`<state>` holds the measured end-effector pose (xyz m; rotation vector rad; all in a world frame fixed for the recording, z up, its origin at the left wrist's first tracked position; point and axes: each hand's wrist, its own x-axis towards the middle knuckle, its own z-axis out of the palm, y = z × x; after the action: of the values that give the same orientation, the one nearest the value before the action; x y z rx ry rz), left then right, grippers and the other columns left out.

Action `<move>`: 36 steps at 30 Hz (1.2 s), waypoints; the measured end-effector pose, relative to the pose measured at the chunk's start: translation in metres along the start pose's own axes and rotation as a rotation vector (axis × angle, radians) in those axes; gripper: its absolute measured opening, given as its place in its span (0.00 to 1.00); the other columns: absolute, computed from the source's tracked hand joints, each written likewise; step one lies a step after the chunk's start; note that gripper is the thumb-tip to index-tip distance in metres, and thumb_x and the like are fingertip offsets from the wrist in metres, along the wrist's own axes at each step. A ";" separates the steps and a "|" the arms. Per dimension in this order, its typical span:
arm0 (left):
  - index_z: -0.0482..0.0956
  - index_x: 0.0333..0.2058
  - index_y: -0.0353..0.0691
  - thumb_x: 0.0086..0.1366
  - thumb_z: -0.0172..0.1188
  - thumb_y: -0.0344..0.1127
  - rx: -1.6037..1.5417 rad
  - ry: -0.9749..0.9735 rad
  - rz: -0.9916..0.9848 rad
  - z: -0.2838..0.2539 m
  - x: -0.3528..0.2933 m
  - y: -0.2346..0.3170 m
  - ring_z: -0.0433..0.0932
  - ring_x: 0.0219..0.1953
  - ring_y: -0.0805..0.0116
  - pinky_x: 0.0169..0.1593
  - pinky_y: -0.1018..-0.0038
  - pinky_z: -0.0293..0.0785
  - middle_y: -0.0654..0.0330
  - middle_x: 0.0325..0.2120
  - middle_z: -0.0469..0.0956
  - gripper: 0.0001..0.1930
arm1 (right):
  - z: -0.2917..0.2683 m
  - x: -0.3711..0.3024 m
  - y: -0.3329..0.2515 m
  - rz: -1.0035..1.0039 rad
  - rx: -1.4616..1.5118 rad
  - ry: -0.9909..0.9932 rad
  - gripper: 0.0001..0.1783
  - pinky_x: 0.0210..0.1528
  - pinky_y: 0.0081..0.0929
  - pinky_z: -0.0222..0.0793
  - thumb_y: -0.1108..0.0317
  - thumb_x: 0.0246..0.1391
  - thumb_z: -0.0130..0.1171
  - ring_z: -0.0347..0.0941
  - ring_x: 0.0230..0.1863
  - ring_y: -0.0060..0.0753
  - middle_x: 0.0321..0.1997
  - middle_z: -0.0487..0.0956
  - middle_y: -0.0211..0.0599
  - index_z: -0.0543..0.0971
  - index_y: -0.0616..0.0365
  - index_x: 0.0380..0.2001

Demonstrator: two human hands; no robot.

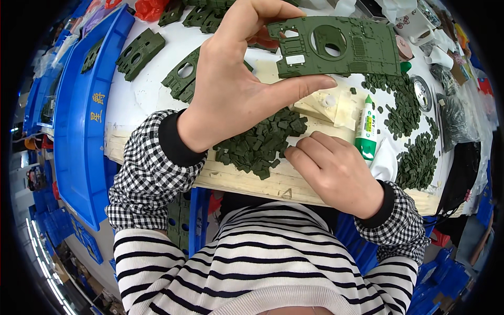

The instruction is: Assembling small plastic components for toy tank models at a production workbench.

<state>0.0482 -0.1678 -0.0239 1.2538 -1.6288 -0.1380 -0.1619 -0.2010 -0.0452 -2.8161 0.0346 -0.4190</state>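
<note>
My left hand (223, 89) is raised over the table, its thumb and fingers closed on a dark green plastic tank hull (374, 50). The hull has a round opening and smaller rectangular cut-outs. My right hand (338, 168) rests low near the table's front edge, fingers curled and pressed together. Its fingertips are beside a heap of small flat green plastic pieces (257, 144), and whether they pinch one is hidden. Right of that hand lies a white and green glue bottle (366, 128). A taped cream-coloured block (320, 107) sits just beyond the fingers.
A long blue plastic tray (84, 152) stands along the left, beside several green hulls (140, 53) on the white table. More small pieces (417, 160) are heaped at the right, near a round metal-rimmed object (421, 92). Plastic bags (462, 115) crowd the right edge.
</note>
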 end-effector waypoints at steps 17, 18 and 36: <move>0.66 0.53 0.34 0.51 0.70 0.18 -0.209 0.039 -0.113 -0.002 -0.010 0.002 0.76 0.47 0.72 0.52 0.76 0.75 0.54 0.55 0.73 0.31 | -0.057 0.002 0.008 0.169 0.304 0.449 0.15 0.35 0.24 0.75 0.88 0.44 0.64 0.81 0.34 0.33 0.31 0.83 0.41 0.83 0.66 0.37; 0.66 0.53 0.34 0.51 0.70 0.18 -0.267 0.028 -0.131 -0.001 -0.010 0.002 0.76 0.47 0.72 0.52 0.75 0.75 0.53 0.56 0.72 0.32 | -0.064 -0.002 0.014 0.151 0.301 0.473 0.14 0.38 0.22 0.76 0.88 0.46 0.64 0.82 0.36 0.32 0.35 0.84 0.42 0.82 0.67 0.38; 0.64 0.57 0.37 0.49 0.74 0.24 -1.092 -0.512 -0.598 0.005 -0.009 0.023 0.76 0.55 0.63 0.59 0.65 0.76 0.47 0.56 0.72 0.38 | -0.076 -0.015 0.038 0.461 1.106 0.646 0.09 0.46 0.19 0.74 0.79 0.54 0.64 0.76 0.41 0.20 0.39 0.81 0.38 0.77 0.67 0.39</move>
<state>0.0287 -0.1529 -0.0173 0.7819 -1.1624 -1.5890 -0.1971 -0.2578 0.0089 -1.4572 0.4267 -0.8668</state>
